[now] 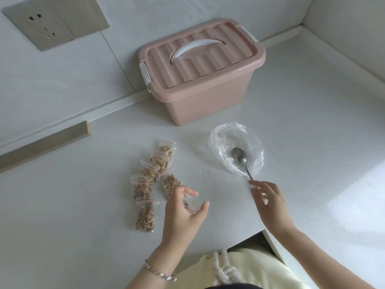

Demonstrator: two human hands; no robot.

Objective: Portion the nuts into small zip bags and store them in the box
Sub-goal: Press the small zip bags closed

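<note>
You face a dusty-pink box [210, 101] whose ribbed pink lid [200, 59] carries a white handle [195, 47] and white side clips. The counter [83, 205] under it is pale grey-white with fine dark specks. Your small zip bags [145, 190] are clear with thin red seal lines, filled with tan-brown nuts. The big bag [235, 142] is colourless and see-through, the spoon [239, 157] dull silver-grey. Your left wrist wears a silver bracelet [160, 272].

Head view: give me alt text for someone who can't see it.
Left hand holds a small zip bag while right hand touches a spoon lying in a clear plastic bag. Six filled nut bags lie beside a closed pink box.
</note>
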